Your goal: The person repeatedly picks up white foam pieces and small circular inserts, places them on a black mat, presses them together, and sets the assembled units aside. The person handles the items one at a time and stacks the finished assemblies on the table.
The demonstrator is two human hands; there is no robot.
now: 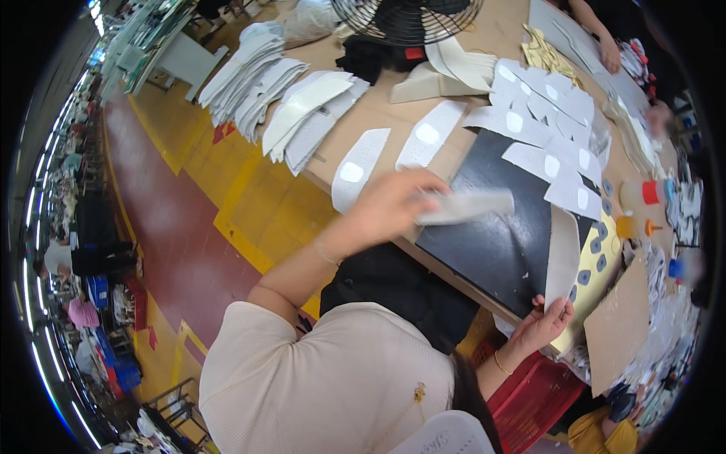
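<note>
Long tan wooden worktable (378, 113) covered in rows of white curved cut pieces with oval patches (529, 125), black rectangular mat (499, 242) near the edge. Left hand (389, 204) closed around a blurry pale strip (465, 206) over the mat; right hand (543, 324) pinching a white curved strip (563, 253) at the mat's corner. Yellow-and-maroon painted floor (189, 227) alongside.

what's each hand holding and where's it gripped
The left hand grips a blurred pale strip by its near end. The right hand holds a long white strip at its lower end, over the black mat.
</note>
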